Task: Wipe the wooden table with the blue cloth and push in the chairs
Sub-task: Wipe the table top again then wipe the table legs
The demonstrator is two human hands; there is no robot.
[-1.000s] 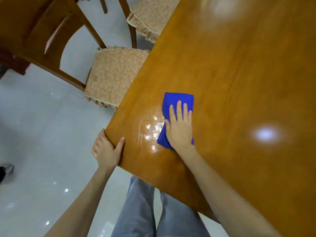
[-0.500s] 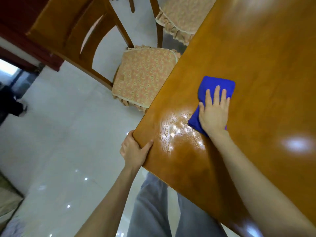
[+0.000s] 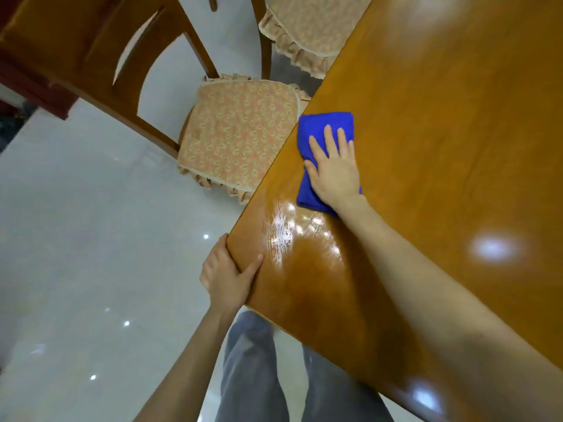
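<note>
The glossy wooden table (image 3: 441,123) fills the right side of the head view. A folded blue cloth (image 3: 323,124) lies on it close to the left edge. My right hand (image 3: 333,169) presses flat on the cloth with straight fingers. My left hand (image 3: 227,275) grips the table's near corner, thumb on top and fingers under the edge. A wet, shiny streak (image 3: 283,233) shows on the wood between the two hands. A wooden chair (image 3: 237,132) with a patterned cushion stands pulled out from the table's left edge.
A second cushioned chair (image 3: 307,35) stands farther along the same edge, its seat partly under the tabletop. Pale glossy floor tiles (image 3: 91,239) spread to the left. My grey trousers (image 3: 259,376) show below the table's corner.
My right hand has slid the blue cloth forward along the table and nearer its left edge, leaving a wet streak behind. My left hand has stayed on the corner.
</note>
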